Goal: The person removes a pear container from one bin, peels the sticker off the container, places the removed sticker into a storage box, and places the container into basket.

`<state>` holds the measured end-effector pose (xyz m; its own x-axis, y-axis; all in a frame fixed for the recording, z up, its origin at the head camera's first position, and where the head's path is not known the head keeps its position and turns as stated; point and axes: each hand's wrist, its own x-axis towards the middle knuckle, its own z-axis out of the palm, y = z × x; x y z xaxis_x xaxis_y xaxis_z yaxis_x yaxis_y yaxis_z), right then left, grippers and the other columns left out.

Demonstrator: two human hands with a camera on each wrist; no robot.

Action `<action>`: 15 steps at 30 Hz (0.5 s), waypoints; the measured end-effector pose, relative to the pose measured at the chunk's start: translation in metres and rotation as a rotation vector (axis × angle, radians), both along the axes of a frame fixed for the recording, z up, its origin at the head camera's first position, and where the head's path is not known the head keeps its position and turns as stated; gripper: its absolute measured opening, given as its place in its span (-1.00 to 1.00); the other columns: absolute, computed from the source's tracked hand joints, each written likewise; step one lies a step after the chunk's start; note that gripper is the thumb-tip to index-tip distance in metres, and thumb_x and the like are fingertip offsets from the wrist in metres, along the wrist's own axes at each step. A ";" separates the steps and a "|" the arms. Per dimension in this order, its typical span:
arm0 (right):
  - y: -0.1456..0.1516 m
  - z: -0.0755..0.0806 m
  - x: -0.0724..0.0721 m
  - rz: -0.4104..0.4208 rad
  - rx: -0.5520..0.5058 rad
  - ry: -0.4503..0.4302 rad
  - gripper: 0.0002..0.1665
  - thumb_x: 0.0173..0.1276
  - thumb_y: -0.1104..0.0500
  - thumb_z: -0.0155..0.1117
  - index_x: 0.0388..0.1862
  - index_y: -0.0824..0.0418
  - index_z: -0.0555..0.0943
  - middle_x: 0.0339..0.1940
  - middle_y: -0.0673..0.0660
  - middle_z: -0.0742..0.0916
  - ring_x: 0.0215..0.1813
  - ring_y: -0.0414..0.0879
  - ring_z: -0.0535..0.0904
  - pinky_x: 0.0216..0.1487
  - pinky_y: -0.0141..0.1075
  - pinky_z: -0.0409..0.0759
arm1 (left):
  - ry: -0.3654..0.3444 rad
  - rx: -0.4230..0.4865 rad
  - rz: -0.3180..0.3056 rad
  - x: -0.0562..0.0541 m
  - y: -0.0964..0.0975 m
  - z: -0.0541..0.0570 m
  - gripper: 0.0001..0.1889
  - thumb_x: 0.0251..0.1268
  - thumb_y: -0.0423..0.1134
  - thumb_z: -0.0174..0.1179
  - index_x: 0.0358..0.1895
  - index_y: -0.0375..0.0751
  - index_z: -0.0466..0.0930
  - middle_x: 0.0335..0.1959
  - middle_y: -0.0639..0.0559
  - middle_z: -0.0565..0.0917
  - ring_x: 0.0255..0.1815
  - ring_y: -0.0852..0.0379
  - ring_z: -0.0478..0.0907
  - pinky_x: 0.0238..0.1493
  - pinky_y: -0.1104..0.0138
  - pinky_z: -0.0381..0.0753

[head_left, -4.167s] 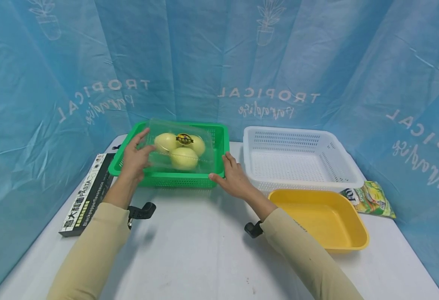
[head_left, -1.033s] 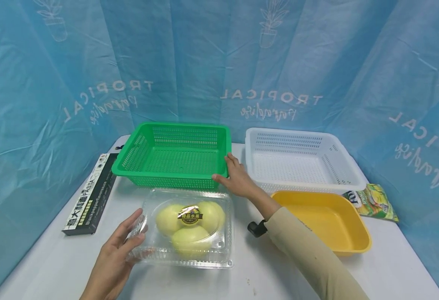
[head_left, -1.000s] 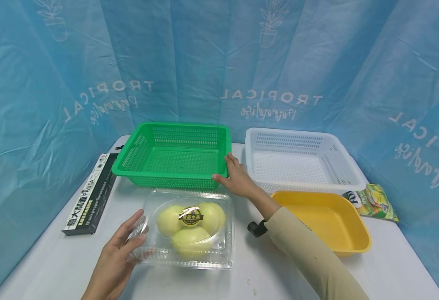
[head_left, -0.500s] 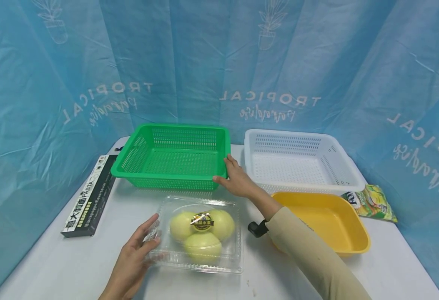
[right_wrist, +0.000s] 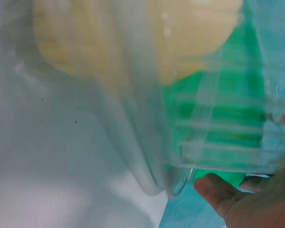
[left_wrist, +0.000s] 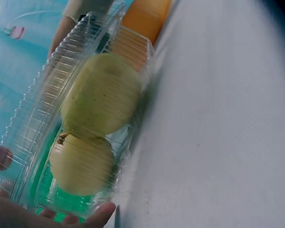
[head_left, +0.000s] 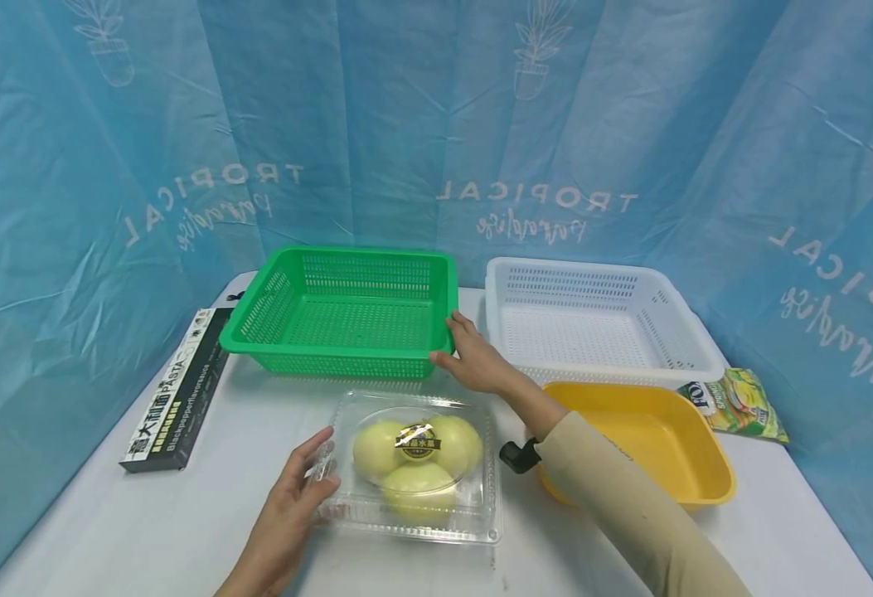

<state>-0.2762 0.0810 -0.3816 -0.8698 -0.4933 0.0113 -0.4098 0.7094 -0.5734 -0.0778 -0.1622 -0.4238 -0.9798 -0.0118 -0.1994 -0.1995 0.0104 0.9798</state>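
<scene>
Left grip (head_left: pixel 287 506) holds the box (head_left: pixel 475 502) by its left edge. It is out in front of the green basket (head_left: pixel 361 323); letting go seems to be what remains. Right grip (head_left: pixel 478 358) touches that basket's corner, how tightly curled I cannot tell. Clear, ribbed plastic encloses three smooth, rounded, pale-yellow fruits (head_left: pixel 419 485); the basket's walls are slotted, the yellow tub (head_left: pixel 663 448) plain-walled.
</scene>
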 end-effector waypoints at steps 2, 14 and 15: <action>0.001 0.000 0.001 0.004 0.001 0.002 -0.10 0.46 -0.10 -0.01 0.51 0.35 -0.13 0.57 0.26 -0.10 0.55 0.18 -0.02 0.47 0.06 0.13 | 0.016 -0.021 -0.012 0.000 0.001 0.000 -0.38 0.38 -0.21 0.03 0.43 0.26 0.04 0.49 -0.20 -0.02 0.50 -0.29 -0.04 0.34 -0.21 0.18; 0.006 -0.004 0.003 0.009 -0.008 0.025 -0.14 0.47 -0.11 -0.04 0.51 0.31 -0.09 0.57 0.23 -0.06 0.54 0.17 0.02 0.44 0.07 0.19 | 0.022 -0.198 -0.081 -0.004 0.000 0.001 -0.35 0.28 -0.05 0.16 0.39 0.36 0.09 0.54 -0.06 -0.09 0.52 -0.32 -0.15 0.31 -0.38 -0.02; 0.006 -0.005 0.003 0.009 -0.009 0.029 -0.14 0.47 -0.10 -0.04 0.51 0.31 -0.08 0.57 0.23 -0.05 0.54 0.17 0.03 0.44 0.08 0.19 | 0.024 -0.212 -0.088 -0.005 0.000 0.001 -0.35 0.27 -0.05 0.16 0.38 0.37 0.09 0.54 -0.06 -0.08 0.51 -0.32 -0.15 0.31 -0.39 -0.04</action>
